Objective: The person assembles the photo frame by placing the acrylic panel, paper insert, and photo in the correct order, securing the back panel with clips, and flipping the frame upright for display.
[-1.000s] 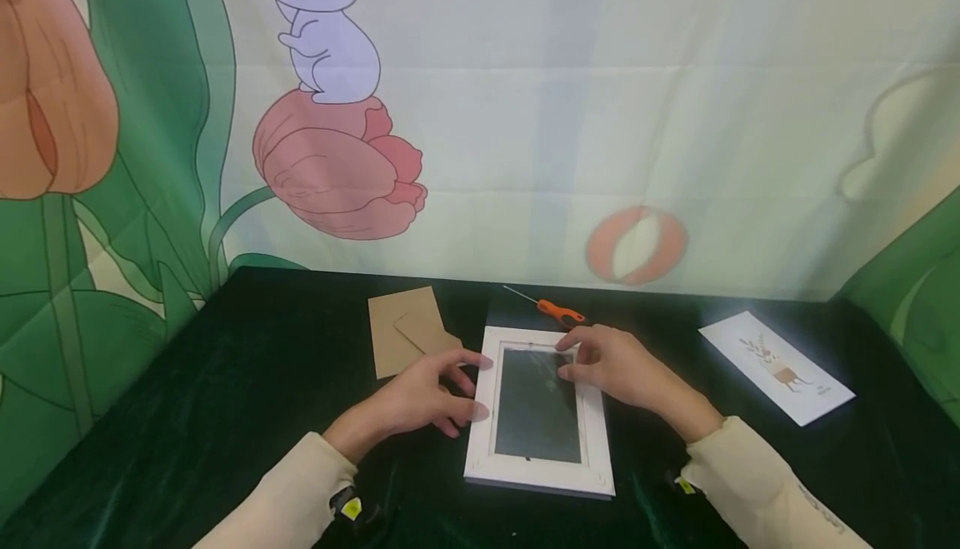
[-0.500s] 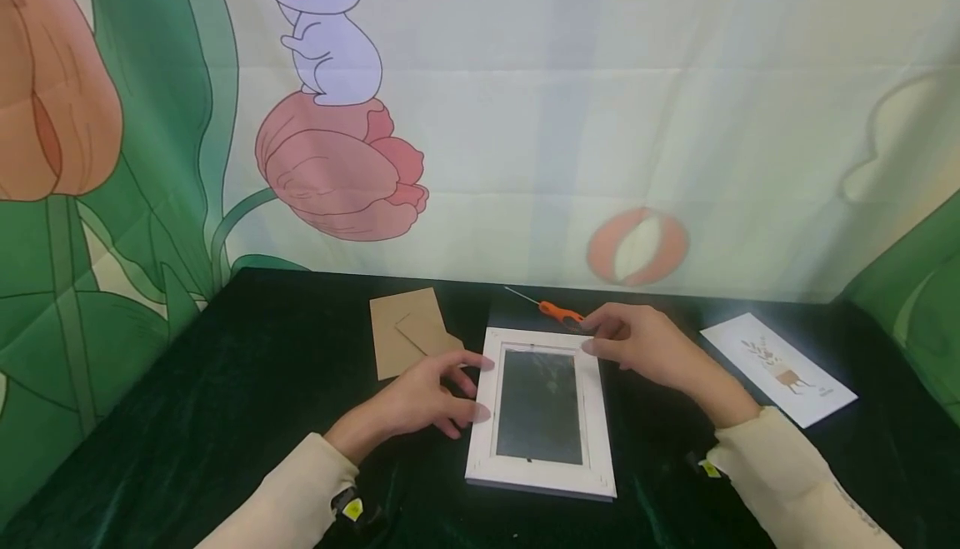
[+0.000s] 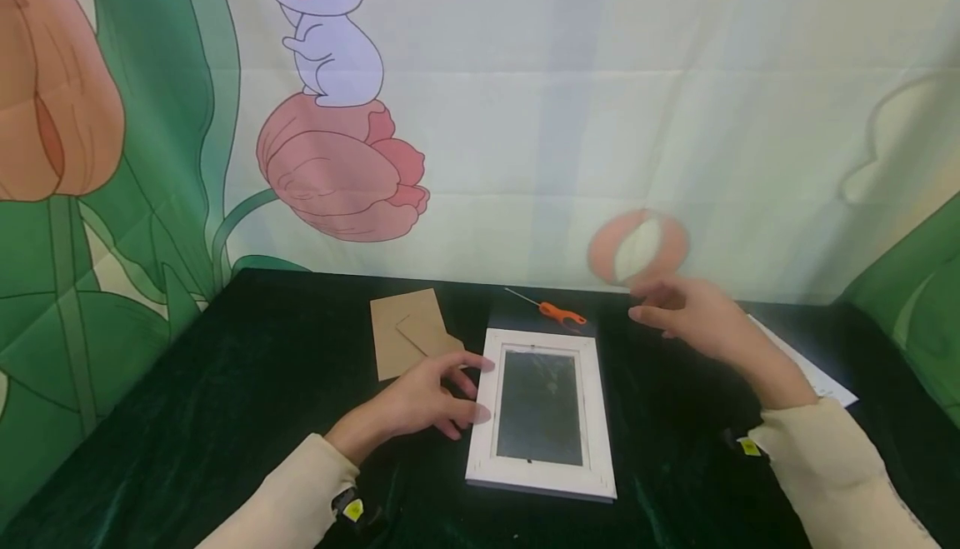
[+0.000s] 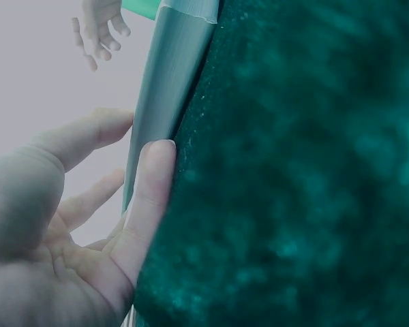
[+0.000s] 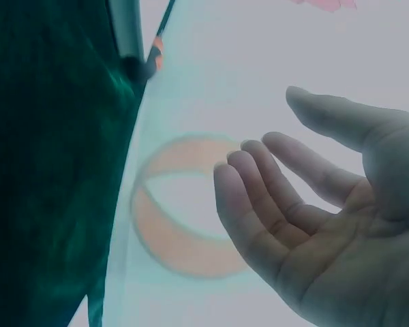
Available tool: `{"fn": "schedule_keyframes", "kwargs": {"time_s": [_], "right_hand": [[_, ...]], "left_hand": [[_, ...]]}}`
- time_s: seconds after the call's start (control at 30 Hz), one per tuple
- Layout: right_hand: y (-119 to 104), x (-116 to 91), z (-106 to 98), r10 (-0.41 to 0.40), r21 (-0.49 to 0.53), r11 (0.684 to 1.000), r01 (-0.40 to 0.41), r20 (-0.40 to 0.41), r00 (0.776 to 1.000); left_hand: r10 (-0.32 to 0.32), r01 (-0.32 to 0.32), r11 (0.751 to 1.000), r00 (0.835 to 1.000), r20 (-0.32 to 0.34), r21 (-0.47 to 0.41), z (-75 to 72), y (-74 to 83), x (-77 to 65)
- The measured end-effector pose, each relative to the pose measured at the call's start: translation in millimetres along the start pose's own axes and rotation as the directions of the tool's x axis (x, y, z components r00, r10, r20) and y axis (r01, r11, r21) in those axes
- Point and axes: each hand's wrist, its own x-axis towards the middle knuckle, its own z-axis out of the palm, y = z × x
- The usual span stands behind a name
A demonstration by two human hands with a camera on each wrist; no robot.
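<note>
A white picture frame with a dark glass pane lies on the dark green velvet cloth. At its left side, my left hand rests thumb and fingertips on the border. The left wrist view shows the frame's side edge with the fingers of the left hand against it. My right hand is raised right of the frame, fingers loosely bent and holding nothing. In the right wrist view that right hand has its thumb apart from the fingers. It partly covers a white printed card in the head view.
Behind the frame lies an orange-handled screwdriver on a dark flat panel. Brown cardboard pieces sit at the back left, near the left hand. A printed curtain hangs along the table's back edge.
My right hand has moved off the frame's upper right corner, up and to the right, toward the white card. The left hand and the frame have stayed in place.
</note>
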Motion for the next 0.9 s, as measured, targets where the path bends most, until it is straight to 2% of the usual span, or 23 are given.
{"fn": "schedule_keyframes", "kwargs": {"time_s": [0.47,0.9], "right_hand": [[29.5,-6.6,-36.1,0.097,0.049,0.994,-0.097,0.009,0.995],[64.4,-12.6,-57.9,0.131,0.002,0.991,-0.131,-0.021,0.991]], "left_hand": [[0.001,-0.001,1.000,1.000,0.002,0.001,-1.0,-0.4,-0.2],[0.001,-0.001,1.000,1.000,0.000,0.002,-0.5,-0.8,-1.1]]}}
